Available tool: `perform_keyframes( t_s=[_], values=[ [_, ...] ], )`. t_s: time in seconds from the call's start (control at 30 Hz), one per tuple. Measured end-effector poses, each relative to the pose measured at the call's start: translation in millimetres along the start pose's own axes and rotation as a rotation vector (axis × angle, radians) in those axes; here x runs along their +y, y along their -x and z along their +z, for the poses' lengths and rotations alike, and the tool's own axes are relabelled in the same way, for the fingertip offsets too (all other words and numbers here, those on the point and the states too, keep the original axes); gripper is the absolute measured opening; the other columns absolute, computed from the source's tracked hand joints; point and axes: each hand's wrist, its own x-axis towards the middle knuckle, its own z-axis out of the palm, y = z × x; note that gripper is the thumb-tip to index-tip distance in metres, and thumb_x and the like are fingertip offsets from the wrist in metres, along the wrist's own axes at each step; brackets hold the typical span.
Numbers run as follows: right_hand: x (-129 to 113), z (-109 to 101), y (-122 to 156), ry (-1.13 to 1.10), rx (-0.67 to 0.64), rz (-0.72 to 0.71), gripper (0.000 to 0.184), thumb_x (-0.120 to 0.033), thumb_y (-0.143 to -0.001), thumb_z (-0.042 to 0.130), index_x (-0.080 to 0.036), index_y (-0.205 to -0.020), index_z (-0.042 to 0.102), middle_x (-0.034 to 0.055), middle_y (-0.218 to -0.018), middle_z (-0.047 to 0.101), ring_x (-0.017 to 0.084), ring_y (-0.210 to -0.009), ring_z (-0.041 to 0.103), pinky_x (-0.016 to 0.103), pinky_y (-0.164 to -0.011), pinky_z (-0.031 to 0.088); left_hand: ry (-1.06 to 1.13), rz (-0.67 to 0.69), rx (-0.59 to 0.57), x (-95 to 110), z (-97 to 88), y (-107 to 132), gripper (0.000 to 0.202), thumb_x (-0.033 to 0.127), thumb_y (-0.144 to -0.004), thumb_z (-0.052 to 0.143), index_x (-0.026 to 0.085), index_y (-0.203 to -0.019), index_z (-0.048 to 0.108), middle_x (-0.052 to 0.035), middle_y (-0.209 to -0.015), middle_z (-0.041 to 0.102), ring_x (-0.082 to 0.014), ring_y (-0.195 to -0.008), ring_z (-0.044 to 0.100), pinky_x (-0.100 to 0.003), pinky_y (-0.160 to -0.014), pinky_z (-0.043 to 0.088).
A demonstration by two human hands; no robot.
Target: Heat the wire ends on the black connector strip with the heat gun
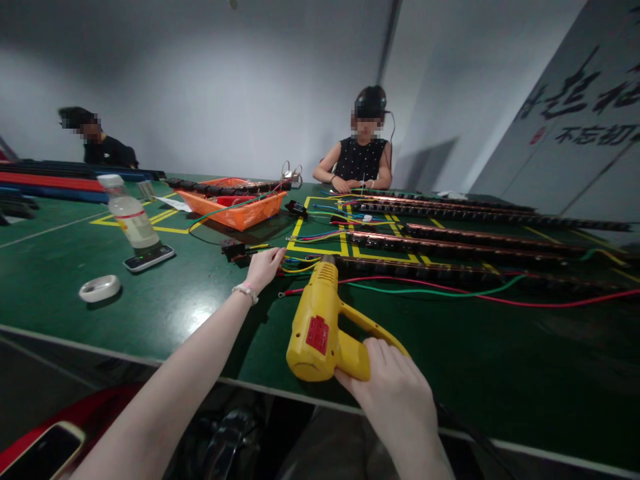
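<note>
Two hands work over the green table (150,313): the right hand (395,393) is wrapped tight around the handle of the yellow heat gun (320,327), nozzle aimed away at the wires (305,265). Just left of that nozzle, the left hand (263,267) pinches those wires, fingers closed.

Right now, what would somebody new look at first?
Probably the bright yellow heat gun in the right hand, near the green table's front edge. Beyond it, the left hand touches coloured wires, and an orange basket sits farther back.
</note>
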Motion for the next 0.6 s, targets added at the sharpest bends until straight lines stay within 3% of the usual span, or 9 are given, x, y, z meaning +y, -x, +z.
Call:
perform_keyframes(
  t_s=[0.4, 0.6],
  values=[
    [-67.9, 3.6, -17.2, -0.105, -0.041, 0.068, 0.042, -0.053, -0.070, 0.070, -0.020, -0.080, 0.048, 0.0014, -0.072, 0.051, 0.021, -0.070, 0.050, 0.034, -0.067, 0.034, 0.057, -0.008, -0.051, -1.2, -1.5, -2.9, 0.047, 0.049, -0.090, 0.032, 0.019, -0.065, 0.058, -0.0022, -0.063, 0.062, -0.0152, -0.064, 0.052, -0.026, -0.059, 0.035],
    [-73.2, 2.8, -20.7, -0.162, -0.046, 0.088, 0.043, -0.051, -0.065, 0.075, -0.020, -0.077, 0.048, 0.0000, -0.071, 0.052, 0.020, -0.069, 0.051, 0.034, -0.067, 0.035, 0.040, -0.006, -0.072, -0.2, -6.0, -0.5, 0.047, 0.049, -0.090, 0.033, 0.018, -0.066, 0.059, -0.0018, -0.066, 0.063, -0.0146, -0.065, 0.051, -0.025, -0.058, 0.034]
  ],
)
